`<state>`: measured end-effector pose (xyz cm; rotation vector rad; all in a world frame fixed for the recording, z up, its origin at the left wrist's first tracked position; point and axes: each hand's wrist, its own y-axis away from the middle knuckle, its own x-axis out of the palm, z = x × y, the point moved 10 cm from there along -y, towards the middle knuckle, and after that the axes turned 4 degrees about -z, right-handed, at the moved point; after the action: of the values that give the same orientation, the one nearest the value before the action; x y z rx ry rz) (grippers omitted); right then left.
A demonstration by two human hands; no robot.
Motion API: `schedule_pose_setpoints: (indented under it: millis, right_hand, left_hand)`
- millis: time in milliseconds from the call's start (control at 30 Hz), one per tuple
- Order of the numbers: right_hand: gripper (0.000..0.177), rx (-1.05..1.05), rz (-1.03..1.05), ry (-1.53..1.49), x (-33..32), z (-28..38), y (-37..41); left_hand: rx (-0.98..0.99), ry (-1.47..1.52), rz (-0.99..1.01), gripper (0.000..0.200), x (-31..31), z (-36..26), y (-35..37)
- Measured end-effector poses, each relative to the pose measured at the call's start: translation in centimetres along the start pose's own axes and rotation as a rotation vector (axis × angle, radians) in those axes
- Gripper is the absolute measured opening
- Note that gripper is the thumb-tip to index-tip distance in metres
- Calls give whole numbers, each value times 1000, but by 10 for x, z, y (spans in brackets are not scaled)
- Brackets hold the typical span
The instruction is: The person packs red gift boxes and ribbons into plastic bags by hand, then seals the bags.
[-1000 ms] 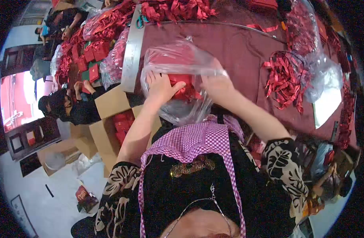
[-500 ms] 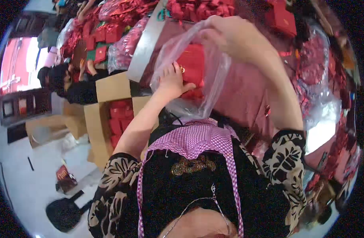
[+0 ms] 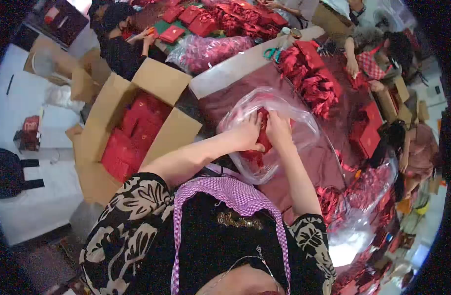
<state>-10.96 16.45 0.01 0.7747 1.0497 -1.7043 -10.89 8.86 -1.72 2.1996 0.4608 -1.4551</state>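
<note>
A clear plastic bag [image 3: 301, 125] lies with its mouth spread on the dark red tabletop. Inside it are small red items [image 3: 265, 135]. My left hand [image 3: 247, 132] rests on the red items in the bag, its fingers spread. Beside it my right hand [image 3: 278, 128] reaches into the same bag, fingers pointing down and close together at the red items; whether it grips one is hidden. To the left an open cardboard box [image 3: 100, 123] holds several red pouches [image 3: 137, 120].
A metal strip [image 3: 245, 61] runs along the table behind the bag, with green scissors [image 3: 271, 54] on it. Red ribbon bundles [image 3: 316, 86] lie at the back right. Co-workers [image 3: 119, 46] sit around the table. A filled plastic bag [image 3: 205, 51] lies at the back.
The view has turned, bringing the box further into sight. My right hand has come down from the bag's raised rim to the red items beside my left hand. The bag now lies lower and wider.
</note>
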Motion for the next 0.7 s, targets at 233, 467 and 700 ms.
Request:
schedule_pose_setpoints:
  millis: [233,467,700]
  right_hand:
    - [24,276,311,35,38,-25,15]
    - [25,222,283,97,27,-4,17]
    - [23,143,336,-62,72,-20,33]
  left_hand:
    - [-10,168,-82,105,7,2,3]
    - [-7,340,-69,105,11,-5,10]
    - [-30,458,-35,101,22,1,11]
